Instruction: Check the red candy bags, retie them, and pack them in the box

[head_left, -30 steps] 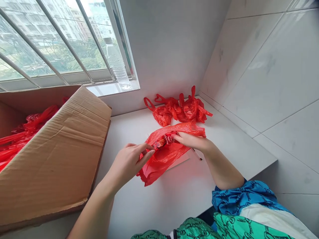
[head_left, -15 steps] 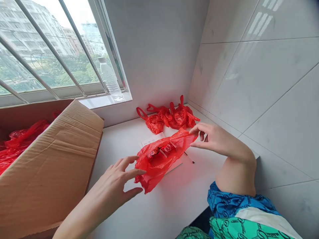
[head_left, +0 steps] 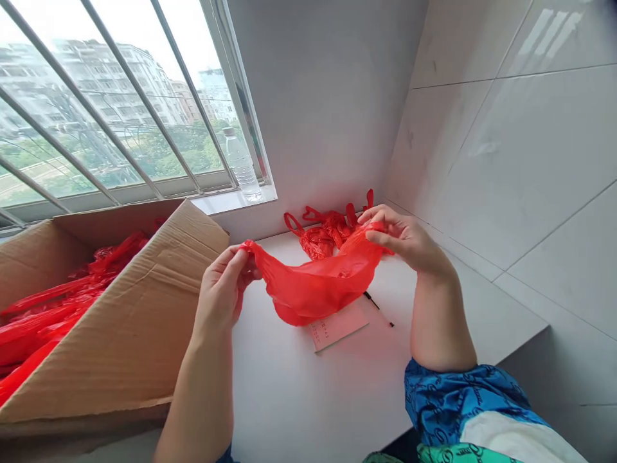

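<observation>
Main change: the red bag (head_left: 321,289) has been pulled out between the hands, its mouth drawn wide and its near side upright. A moment ago it lay open, wrapped items visible inside; these are now hidden by the near wall. For the work in hand, the bag appears to be controlled from both ends. It is held above the table, over the notepad; whether its underside is touching can't be told.

Left hand (head_left: 225,283): a gathered corner is pinched between thumb and fingers, which were spread half a second ago. Right hand (head_left: 409,239): the far rim is pinched between thumb and fingertips.

Room: tiled wall (head_left: 525,148) on the right, barred window (head_left: 110,96) on the left.

Surface: white table (head_left: 289,399), set into the corner. Cardboard box (head_left: 135,315) at left, loaded with red plastic bags (head_left: 96,280). Small red bundles (head_left: 321,238) are grouped against the back wall — partly covered by the right hand and bag. Clear bottle (head_left: 244,168) stood on the sill. Notepad (head_left: 340,331) part-covered by the bag, pen (head_left: 380,310) just beside it.
</observation>
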The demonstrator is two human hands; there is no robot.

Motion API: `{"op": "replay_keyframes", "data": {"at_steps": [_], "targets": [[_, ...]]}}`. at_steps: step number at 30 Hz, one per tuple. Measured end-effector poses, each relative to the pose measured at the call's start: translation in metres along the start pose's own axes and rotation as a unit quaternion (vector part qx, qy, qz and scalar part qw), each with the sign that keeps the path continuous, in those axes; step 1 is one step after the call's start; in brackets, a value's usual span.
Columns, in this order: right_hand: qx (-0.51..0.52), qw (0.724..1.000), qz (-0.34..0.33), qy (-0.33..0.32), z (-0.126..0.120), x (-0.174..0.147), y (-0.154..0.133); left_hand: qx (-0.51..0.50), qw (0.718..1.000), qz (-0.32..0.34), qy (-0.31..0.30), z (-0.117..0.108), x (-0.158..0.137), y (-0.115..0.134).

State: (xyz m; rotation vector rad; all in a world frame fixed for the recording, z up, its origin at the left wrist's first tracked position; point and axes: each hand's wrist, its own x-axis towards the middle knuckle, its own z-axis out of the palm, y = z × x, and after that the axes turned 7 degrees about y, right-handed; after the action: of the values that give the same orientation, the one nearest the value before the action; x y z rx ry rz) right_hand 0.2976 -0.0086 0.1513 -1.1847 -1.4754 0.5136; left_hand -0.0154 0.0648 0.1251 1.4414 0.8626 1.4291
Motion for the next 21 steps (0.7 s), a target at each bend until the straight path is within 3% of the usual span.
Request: {"op": "replay_keyframes", "data": {"at_steps": [2,4,7,9,12,14,18,21], "targets": [[0.127,0.989,-0.018,0.077,0.017,0.01,0.007,-0.071,0.995,0.035,0.066,0.011,0.007,-0.004],[0.221,0.968,-0.025,0.117,0.034,0.018,0.014,-0.061,0.989,0.1,0.093,0.019,0.011,-0.009],[0.279,0.955,-0.012,0.1,0.052,0.021,0.019,0.026,0.976,0.19,0.101,0.024,0.011,-0.015],[0.27,0.96,-0.015,0.073,0.057,0.019,0.018,0.05,0.97,0.207,0.118,0.024,0.01,-0.017],[0.198,0.98,-0.025,0.021,0.065,0.011,0.014,0.009,0.974,0.169,0.151,0.022,0.007,-0.018],[0.121,0.992,-0.031,-0.018,0.074,0.006,0.01,-0.034,0.985,0.103,0.136,0.023,0.005,-0.018],[0.0,0.994,-0.08,-0.079,0.1,-0.003,0.008,-0.092,0.994,-0.057,-0.017,0.03,-0.003,-0.016],[0.005,0.995,-0.085,-0.052,0.118,-0.003,0.013,-0.091,0.983,-0.099,-0.121,0.038,-0.008,-0.015]]}}
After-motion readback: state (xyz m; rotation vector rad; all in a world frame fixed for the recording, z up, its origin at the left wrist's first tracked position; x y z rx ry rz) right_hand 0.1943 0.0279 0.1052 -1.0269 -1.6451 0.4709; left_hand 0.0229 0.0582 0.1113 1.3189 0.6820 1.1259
